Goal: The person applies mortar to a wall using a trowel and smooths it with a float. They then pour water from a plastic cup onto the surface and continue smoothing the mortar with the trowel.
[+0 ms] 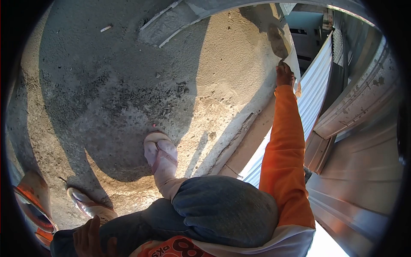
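A single head-worn fisheye camera looks steeply down: the wearer's knee (222, 210) sits close at bottom centre, the concrete floor (128, 85) fills the left, and the right hand (284, 75) with its trowel (278, 40) lies farthest, upper right.

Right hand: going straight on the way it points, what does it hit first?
The right hand grips a trowel whose blade leads; the grey concrete edge just beyond it would come first. Depth is unclear, so it may already touch.
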The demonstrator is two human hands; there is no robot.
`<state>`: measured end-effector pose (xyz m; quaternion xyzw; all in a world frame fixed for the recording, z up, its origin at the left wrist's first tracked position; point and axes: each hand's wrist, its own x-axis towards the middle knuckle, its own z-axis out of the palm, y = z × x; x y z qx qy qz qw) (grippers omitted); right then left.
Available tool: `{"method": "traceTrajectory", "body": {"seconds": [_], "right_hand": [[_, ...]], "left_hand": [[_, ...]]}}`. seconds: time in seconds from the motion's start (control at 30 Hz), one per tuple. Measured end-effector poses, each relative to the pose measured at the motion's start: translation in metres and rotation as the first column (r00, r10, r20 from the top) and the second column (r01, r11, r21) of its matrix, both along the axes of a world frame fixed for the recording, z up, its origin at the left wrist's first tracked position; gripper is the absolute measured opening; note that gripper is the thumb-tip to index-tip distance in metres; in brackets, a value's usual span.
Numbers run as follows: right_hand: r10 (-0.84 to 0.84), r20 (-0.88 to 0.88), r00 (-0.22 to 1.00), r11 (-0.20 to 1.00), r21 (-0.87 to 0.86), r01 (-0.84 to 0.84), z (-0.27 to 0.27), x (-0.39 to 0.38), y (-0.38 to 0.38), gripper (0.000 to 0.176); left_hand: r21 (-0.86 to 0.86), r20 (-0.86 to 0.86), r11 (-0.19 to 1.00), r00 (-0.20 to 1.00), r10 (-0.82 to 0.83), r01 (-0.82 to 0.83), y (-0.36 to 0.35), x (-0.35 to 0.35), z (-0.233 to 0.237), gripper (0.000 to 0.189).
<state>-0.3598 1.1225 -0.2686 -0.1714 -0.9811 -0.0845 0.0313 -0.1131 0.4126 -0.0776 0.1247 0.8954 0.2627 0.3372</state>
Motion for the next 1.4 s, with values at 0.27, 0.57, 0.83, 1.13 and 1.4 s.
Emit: {"method": "traceTrajectory", "body": {"seconds": [0.27, 0.57, 0.83, 1.13, 1.4], "right_hand": [[0.091, -0.014, 0.996, 0.993, 0.07, -0.09, -0.024, -0.094, -0.083, 0.046], [0.174, -0.07, 0.982, 0.973, -0.139, -0.183, -0.009, -0.122, -0.101, 0.038], [0.167, -0.231, 0.959, 0.966, -0.156, -0.206, 0.001, -0.101, -0.054, 0.034], [0.076, -0.124, 0.989, 0.992, 0.108, -0.062, -0.013, -0.103, -0.126, 0.04], [0.369, -0.123, 0.921, 0.891, -0.235, -0.388, -0.05, -0.153, -0.051, 0.027]], "left_hand": [[-0.07, 0.101, 0.998, 0.995, 0.013, -0.005, 0.003, 0.0, 0.003, 0.047], [-0.083, 0.094, 0.996, 0.995, 0.045, -0.037, 0.006, 0.006, 0.001, 0.045], [-0.07, 0.092, 0.997, 0.995, 0.033, -0.026, 0.009, -0.001, -0.002, 0.043], [-0.116, 0.174, 0.991, 0.981, 0.088, -0.068, 0.007, 0.009, -0.012, 0.059], [-0.078, 0.104, 0.995, 0.992, 0.073, -0.065, 0.015, -0.004, -0.004, 0.041]]}}
